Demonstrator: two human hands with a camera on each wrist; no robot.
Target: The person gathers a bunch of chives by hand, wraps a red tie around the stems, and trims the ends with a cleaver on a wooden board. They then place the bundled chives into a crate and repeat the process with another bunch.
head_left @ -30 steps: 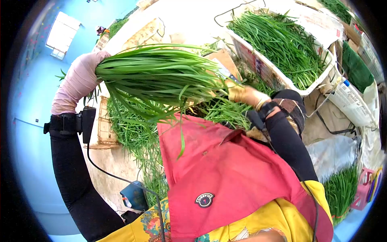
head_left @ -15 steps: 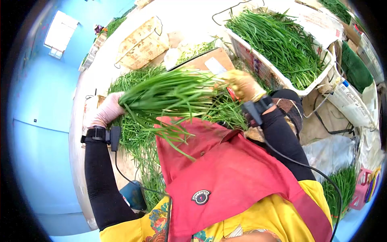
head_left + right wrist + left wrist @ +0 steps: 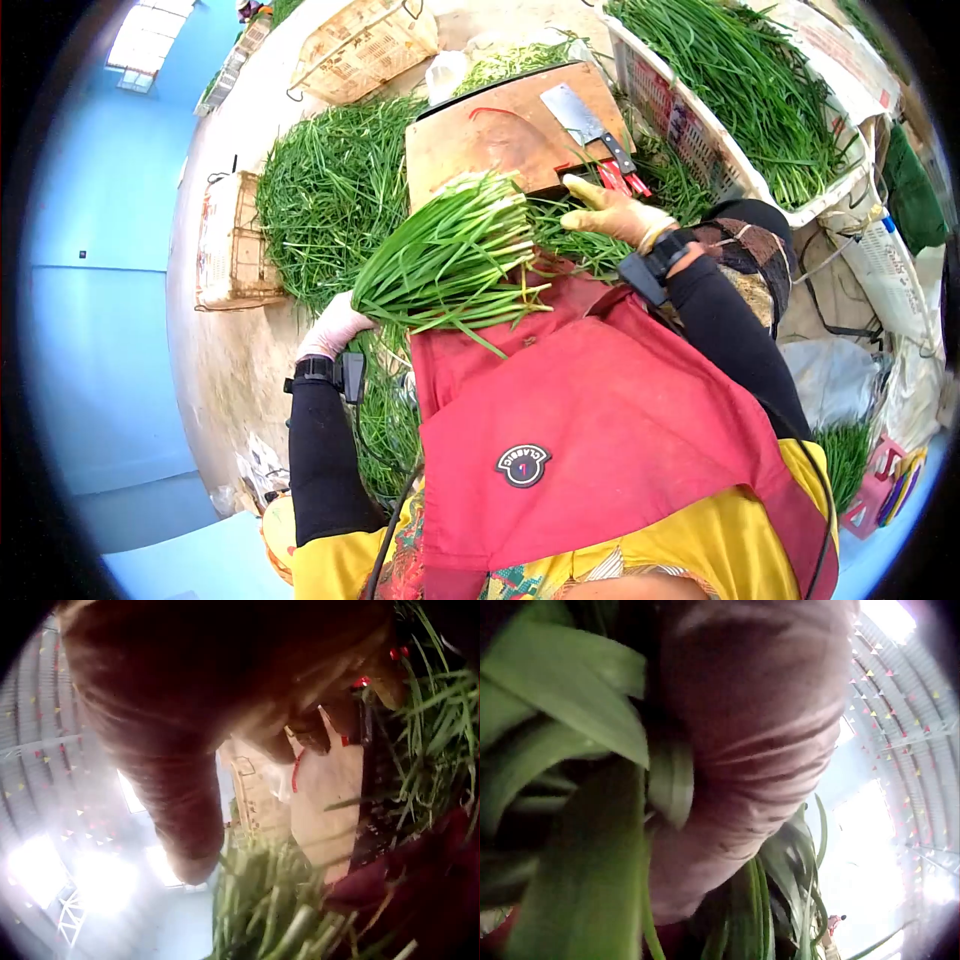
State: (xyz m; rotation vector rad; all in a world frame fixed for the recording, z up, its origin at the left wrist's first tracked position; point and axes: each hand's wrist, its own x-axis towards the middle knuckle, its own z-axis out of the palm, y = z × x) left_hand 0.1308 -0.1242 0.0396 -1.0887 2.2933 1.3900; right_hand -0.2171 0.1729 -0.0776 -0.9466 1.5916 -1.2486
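My gloved left hand (image 3: 338, 326) grips a thick bunch of garlic chives (image 3: 440, 265) by its leafy end, the pale stem ends facing right. In the left wrist view, green leaves (image 3: 577, 847) wrap around the gloved fingers (image 3: 742, 772). Thumb and fingers apart, my right hand (image 3: 622, 215), in a yellowish glove, is just right of the stem ends and holds nothing. Its thumb reaches over the stem ends (image 3: 277, 907) in the right wrist view. Beyond it lie red strips (image 3: 618, 178) at the edge of a wooden board (image 3: 490, 130), and a cleaver (image 3: 575, 115) on the board.
Loose chives (image 3: 330, 190) are heaped to the left and under the board. A white crate (image 3: 680, 110) full of chives stands at the right. Yellowish crates (image 3: 365, 50) stand at the back and left. A red apron (image 3: 600, 390) covers the lap.
My left hand has brought the chives down and right, close to the apron, uncovering the board and cleaver. The right hand has lowered slightly with its fingers spread. The head view has shifted.
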